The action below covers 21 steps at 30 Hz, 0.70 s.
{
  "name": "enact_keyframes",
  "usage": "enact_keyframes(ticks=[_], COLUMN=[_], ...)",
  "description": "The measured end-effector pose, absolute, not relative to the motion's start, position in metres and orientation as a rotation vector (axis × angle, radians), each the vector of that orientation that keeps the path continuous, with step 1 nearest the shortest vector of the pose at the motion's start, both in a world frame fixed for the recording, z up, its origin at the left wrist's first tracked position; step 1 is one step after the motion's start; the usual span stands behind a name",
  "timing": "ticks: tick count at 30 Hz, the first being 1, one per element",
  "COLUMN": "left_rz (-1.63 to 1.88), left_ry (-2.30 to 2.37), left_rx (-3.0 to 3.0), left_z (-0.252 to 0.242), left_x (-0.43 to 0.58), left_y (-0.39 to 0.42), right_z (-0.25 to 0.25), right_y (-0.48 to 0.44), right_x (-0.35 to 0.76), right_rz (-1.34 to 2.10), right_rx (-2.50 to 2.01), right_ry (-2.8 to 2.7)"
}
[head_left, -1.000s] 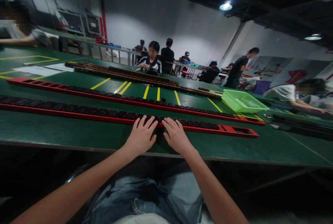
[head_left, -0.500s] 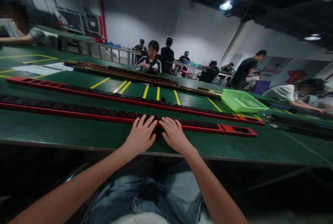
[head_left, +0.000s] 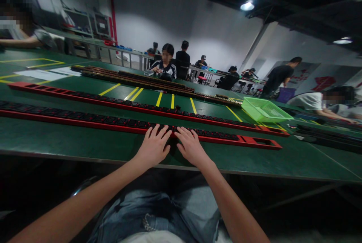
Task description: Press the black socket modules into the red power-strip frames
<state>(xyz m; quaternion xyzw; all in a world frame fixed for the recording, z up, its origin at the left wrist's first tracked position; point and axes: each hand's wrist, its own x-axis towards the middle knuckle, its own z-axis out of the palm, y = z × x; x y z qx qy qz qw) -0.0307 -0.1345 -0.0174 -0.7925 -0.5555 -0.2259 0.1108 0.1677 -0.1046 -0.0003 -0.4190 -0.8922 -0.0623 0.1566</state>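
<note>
A long red strip frame [head_left: 93, 123] with a row of black square pieces lies across the table close to me. On its middle rests my left hand [head_left: 154, 145], palm down with fingers spread over the black pieces. Just to the right, my right hand [head_left: 190, 144] lies on the same frame, fingers stretched forward. Neither hand is wrapped around anything; the pieces under the fingertips are partly hidden. Behind it runs a second red strip frame [head_left: 147, 108], also filled with black pieces, with open slots at its left end and a small black part [head_left: 177, 108] on top.
Beyond the frames lies a stack of long brown strips [head_left: 132, 79]. A green plastic basket [head_left: 263, 110] stands at the right, white paper sheets [head_left: 42, 74] at the left. The green table [head_left: 232, 162] has yellow tape lines. Other people sit around the room.
My hands stay in nearly the same place on the near frame. The view shifts very slightly, and a standing person at the back right has moved to the right.
</note>
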Motion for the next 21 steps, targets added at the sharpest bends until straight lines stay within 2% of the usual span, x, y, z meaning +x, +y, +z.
enact_keyframes(ticks=[21], left_rz=[-0.678], left_ry=[-1.622], left_rx=[-2.314], left_z=[-0.0151], left_x=[-0.029], left_y=[-0.1323], right_z=[0.0001], right_y=[-0.1057], right_x=[0.167], right_rz=[-0.285], right_rx=[-1.18], right_ry=[-2.616])
